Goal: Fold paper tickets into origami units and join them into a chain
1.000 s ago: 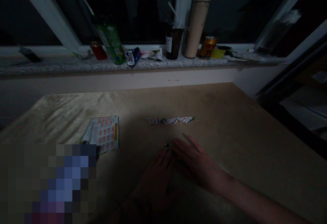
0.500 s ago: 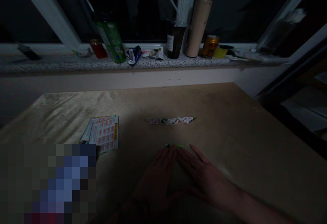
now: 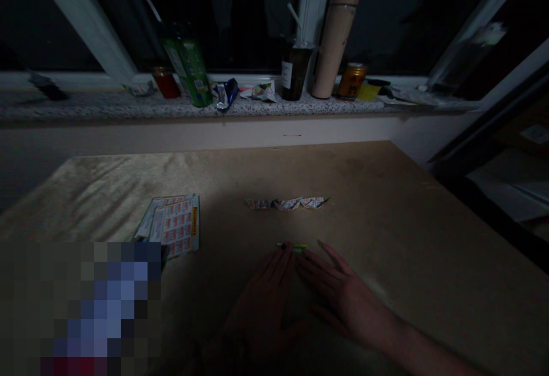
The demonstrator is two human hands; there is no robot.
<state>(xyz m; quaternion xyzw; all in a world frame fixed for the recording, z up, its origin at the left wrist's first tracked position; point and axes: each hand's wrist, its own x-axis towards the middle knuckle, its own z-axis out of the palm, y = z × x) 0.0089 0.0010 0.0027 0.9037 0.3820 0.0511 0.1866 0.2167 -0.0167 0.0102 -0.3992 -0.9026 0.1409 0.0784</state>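
Both my hands lie flat on the brown table (image 3: 407, 210), fingers stretched out and pointing away from me. My left hand (image 3: 261, 302) and my right hand (image 3: 343, 296) meet at the fingertips over a small folded piece of paper (image 3: 294, 246) with a green edge; most of it is hidden under the fingers. Farther back a row of three small folded paper pieces (image 3: 286, 203) lies on the table. A stack of printed sheets (image 3: 174, 224) rests to the left.
A stone window sill (image 3: 107, 107) runs along the back with a green bottle (image 3: 189, 70), a red jar (image 3: 166, 83), a dark cup with a straw (image 3: 294, 70), a tall beige tumbler (image 3: 332, 42), a gold can (image 3: 350, 82) and wrappers. The scene is very dark.
My right hand has slid back toward me and to the right, uncovering the green edge of the folded paper. My left hand has stayed almost in place.
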